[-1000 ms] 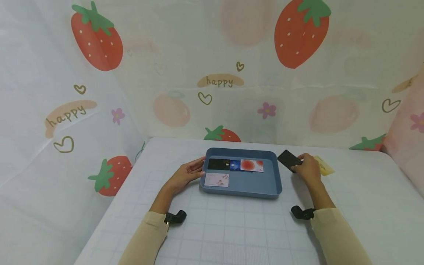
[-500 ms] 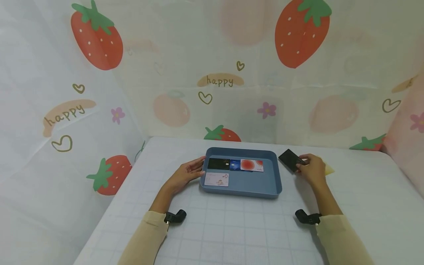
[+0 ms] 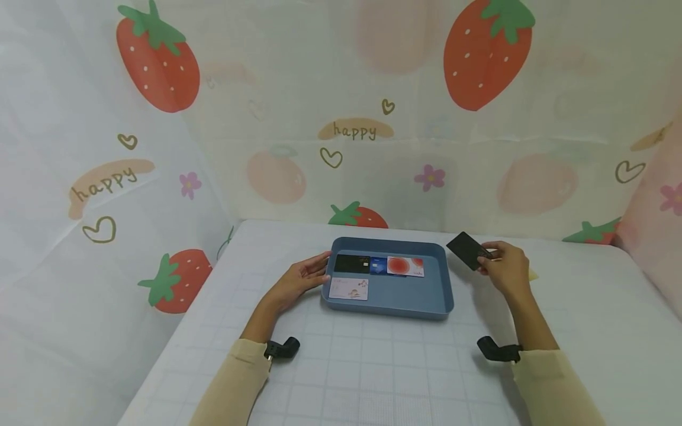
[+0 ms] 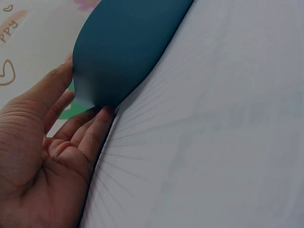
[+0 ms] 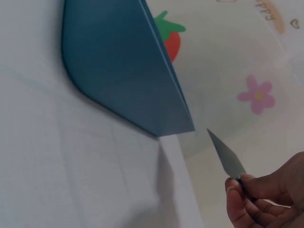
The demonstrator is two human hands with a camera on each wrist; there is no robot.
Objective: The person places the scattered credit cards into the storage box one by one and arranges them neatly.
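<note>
A blue tray [image 3: 410, 303] stands on the table with several cards inside. In its top row are a black card [image 3: 345, 263], a blue card [image 3: 378, 265] and a red-and-white card [image 3: 406, 266] that overlaps the blue one. Below the black one lies a pale pink card [image 3: 348, 289]. My left hand [image 3: 299, 280] touches the tray's left end with extended fingers; its fingertips [image 4: 105, 114] meet the outer wall. To the right of the tray, my right hand [image 3: 506, 264] pinches a dark card [image 3: 466, 249] between thumb and fingers, raised and tilted.
A yellow card [image 3: 533, 275] lies on the table behind my right hand, mostly hidden by it. The white gridded tabletop [image 3: 373, 361] extends toward me. A strawberry-printed curtain [image 3: 298, 89] rises along the back and sides.
My right hand has moved slightly to the right and lifted the dark card a little, now covering more of the yellow card. The left hand and the tray have stayed put.
</note>
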